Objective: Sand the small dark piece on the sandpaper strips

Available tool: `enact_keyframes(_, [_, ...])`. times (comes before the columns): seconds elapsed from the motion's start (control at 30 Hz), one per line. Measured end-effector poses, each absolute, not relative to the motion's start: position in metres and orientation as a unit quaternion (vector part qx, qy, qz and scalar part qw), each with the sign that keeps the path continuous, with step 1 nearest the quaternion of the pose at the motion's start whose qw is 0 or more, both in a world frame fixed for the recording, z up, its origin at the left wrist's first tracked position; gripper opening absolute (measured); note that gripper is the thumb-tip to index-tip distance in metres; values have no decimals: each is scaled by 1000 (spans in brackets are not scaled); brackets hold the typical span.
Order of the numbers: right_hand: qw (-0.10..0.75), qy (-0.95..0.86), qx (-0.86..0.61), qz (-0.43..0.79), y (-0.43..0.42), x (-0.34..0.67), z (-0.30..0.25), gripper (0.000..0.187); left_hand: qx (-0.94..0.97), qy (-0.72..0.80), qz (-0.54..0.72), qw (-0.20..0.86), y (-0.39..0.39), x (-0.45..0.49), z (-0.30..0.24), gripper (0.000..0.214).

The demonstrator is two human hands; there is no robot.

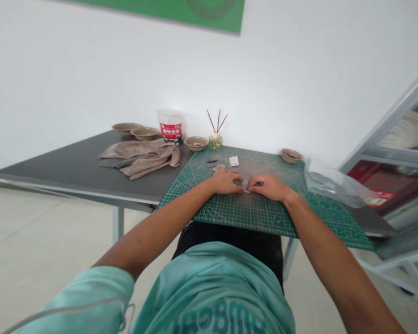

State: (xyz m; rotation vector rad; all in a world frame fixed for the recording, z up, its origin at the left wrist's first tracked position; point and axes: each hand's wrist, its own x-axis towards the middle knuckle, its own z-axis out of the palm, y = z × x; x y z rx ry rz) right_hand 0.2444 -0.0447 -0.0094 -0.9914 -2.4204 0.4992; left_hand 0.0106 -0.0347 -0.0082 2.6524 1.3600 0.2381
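Note:
A small whitish piece [245, 185] lies between my two hands, low over the green cutting mat [191, 199]. My left hand [225, 181] has its fingers curled, with thumb and fingertips at the left side of that piece. Opposite it, my right hand [269, 186] pinches the piece's right edge. What the piece is stays too small and blurred to tell. A clear, faintly pinkish sheet [259, 169] seems to lie on the mat around the hands. Just beyond my left hand are a small patterned piece [218, 167], a white square packet [233, 161] and a thin dark item [212, 161].
Brown bowls [196, 143] stand along the wall, another bowl [291, 156] at the back right. A red-labelled tub [171, 127], reed diffuser [215, 139] and brown cloth [142, 155] occupy the dark table [87, 162]. Clear plastic bag [334, 183] and metal-framed cabinet [376, 130] are right.

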Motion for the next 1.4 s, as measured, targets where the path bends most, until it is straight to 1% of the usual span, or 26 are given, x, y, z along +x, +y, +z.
enact_keyframes(0.2, [266,-867,-396,146,-32,235,-13,9,890,444,73,74,-34,10,-9,61])
enact_keyframes(0.4, [236,-885,-362,174,-41,243,-12,10,891,441,76,73,-34,11,-10,59])
enact_keyframes(0.63, [271,-868,-391,142,-33,237,-14,8,891,442,76,66,-36,11,-9,59])
enact_keyframes(0.83, [245,-885,-357,171,-44,242,-12,10,892,440,73,69,-38,13,-9,59])
enact_keyframes(1.0, [264,-872,-382,154,-41,243,-11,10,891,443,70,71,-36,13,-10,60])
enact_keyframes(1.2, [232,-886,-355,187,-47,244,-10,11,892,440,62,79,-33,14,-10,61])
enact_keyframes(1.4, [256,-870,-394,149,-37,235,-11,9,892,441,50,83,-33,13,-8,62])
